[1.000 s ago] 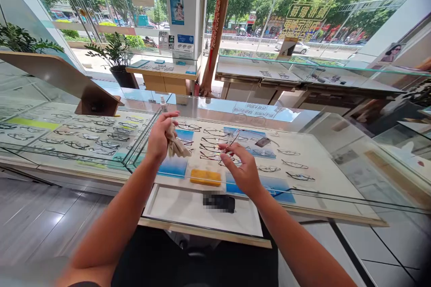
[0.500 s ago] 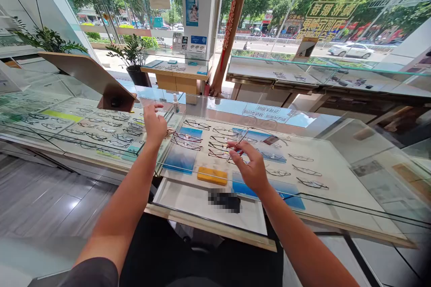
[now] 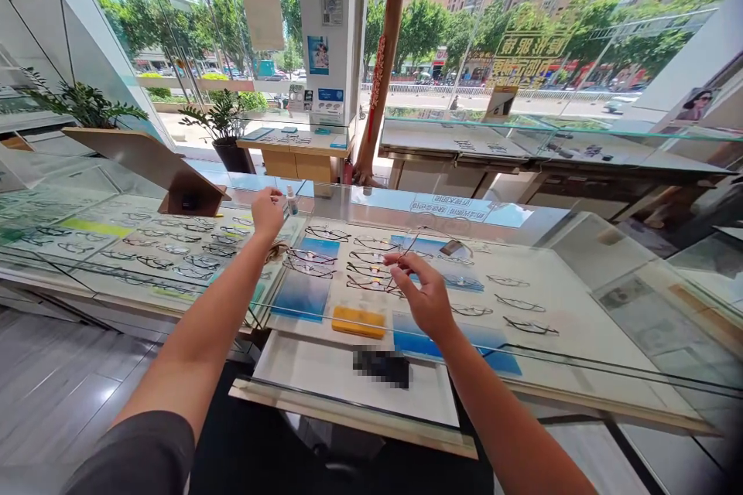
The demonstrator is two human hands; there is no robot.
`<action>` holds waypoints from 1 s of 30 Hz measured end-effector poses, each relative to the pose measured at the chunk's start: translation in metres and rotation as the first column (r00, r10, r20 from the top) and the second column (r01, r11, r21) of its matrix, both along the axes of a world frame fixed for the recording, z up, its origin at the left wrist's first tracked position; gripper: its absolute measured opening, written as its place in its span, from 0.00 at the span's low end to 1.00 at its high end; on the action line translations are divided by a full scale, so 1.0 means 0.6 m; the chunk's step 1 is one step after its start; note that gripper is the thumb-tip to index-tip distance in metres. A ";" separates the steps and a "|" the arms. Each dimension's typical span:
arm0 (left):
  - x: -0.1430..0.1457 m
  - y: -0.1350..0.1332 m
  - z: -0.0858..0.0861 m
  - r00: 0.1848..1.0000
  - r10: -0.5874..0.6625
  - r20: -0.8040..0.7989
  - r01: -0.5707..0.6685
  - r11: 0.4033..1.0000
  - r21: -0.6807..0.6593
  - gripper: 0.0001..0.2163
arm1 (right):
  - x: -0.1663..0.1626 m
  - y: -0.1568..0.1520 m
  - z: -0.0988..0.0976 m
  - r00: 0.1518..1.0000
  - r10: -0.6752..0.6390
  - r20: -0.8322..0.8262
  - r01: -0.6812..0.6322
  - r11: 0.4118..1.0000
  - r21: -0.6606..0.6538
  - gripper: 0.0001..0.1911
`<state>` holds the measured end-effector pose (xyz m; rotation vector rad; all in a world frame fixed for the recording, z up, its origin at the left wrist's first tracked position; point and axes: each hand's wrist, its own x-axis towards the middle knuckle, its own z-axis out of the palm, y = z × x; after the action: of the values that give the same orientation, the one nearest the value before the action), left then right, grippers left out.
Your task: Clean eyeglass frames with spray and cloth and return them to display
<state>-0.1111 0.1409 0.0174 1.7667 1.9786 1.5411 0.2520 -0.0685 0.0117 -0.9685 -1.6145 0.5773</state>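
My right hand (image 3: pixel 423 290) pinches a thin-rimmed pair of glasses (image 3: pixel 453 249) by one end, above the glass counter. A small dark patch shows on one of its lenses. My left hand (image 3: pixel 268 210) reaches out over the counter, its fingers partly bent and apart, with nothing seen in them. Just right of its fingertips stands a small spray bottle (image 3: pixel 292 203); I cannot tell whether they touch it.
Under the glass lie rows of eyeglasses (image 3: pixel 312 263) and a yellow case (image 3: pixel 358 322). A pulled-out white drawer (image 3: pixel 302 366) holds a dark, blurred-out object (image 3: pixel 383 367). A tilted brown board (image 3: pixel 145 162) stands at left. Another display counter (image 3: pixel 458 141) is by the window.
My left hand has moved closer to the spray bottle. My right hand keeps hold of the glasses in about the same place. The camera has tilted up slightly.
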 end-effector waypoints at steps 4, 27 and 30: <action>0.015 0.043 0.000 0.998 0.015 0.061 -0.011 0.998 -0.064 0.19 | 0.003 0.010 0.000 1.000 0.003 -0.018 -0.003 1.000 -0.012 0.14; 0.165 -0.156 0.049 0.324 -0.520 0.790 0.799 0.597 0.065 0.31 | 0.007 0.040 -0.012 0.995 0.098 -0.036 -0.099 0.995 -0.032 0.16; 0.182 -0.212 0.044 0.037 -0.523 0.851 0.940 0.308 0.149 0.36 | 0.006 0.037 -0.012 0.987 0.146 -0.060 -0.151 0.986 -0.073 0.16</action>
<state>-0.0016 0.0138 0.0439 1.1282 0.5127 0.9314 0.2557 -0.0463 0.0045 -0.8856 -1.6349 0.7666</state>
